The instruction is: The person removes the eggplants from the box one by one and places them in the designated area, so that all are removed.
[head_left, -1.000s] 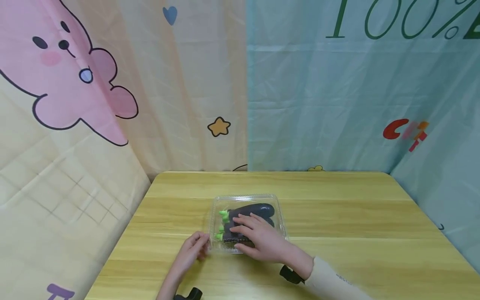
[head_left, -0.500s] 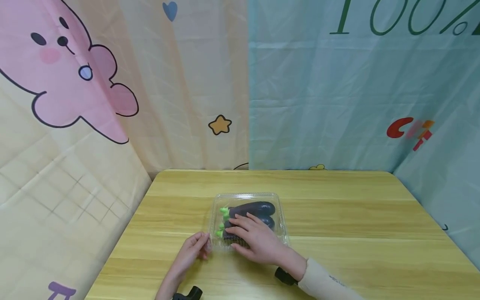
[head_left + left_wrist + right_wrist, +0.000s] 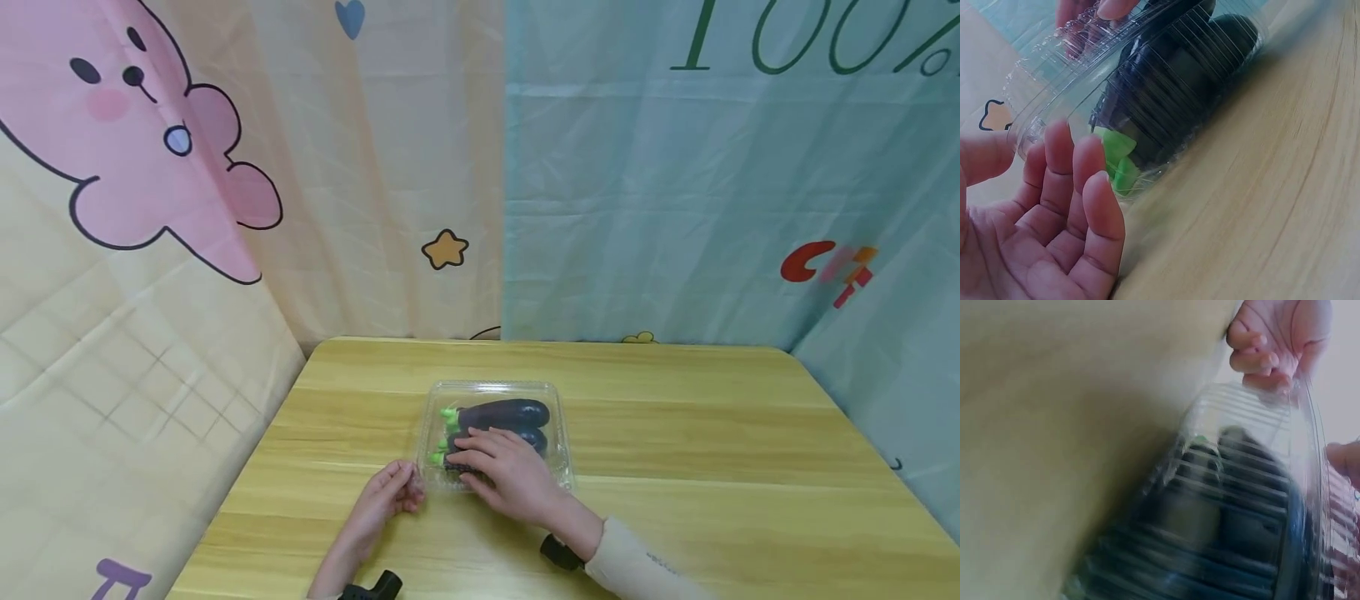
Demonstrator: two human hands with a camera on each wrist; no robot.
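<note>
A clear plastic clamshell box (image 3: pixel 557 467) lies on the table with several dark purple eggplants (image 3: pixel 504 412) inside, their green stem ends to the left. At the box's near left corner, my left hand (image 3: pixel 384 500) pinches the rim between thumb and fingers. In the left wrist view, that hand (image 3: pixel 1054 219) has its other fingers loosely curled beside the ribbed wall. My right hand (image 3: pixel 517 479) rests over the near right part of the box, fingers spread and lightly bent, hiding part of the eggplants. Its fingertips touch the top in the left wrist view.
The light wooden table (image 3: pixel 675 417) extends on both sides of the box. Printed curtains (image 3: pixel 375 167) stand behind and beside it. A black wrist mount (image 3: pixel 375 586) shows on the left arm and another mount (image 3: pixel 561 552) on the right.
The box's near edge sits slightly farther back than before. My right hand has shifted a little left over it, while the left hand stays at the corner. The camera view has shifted slightly.
</note>
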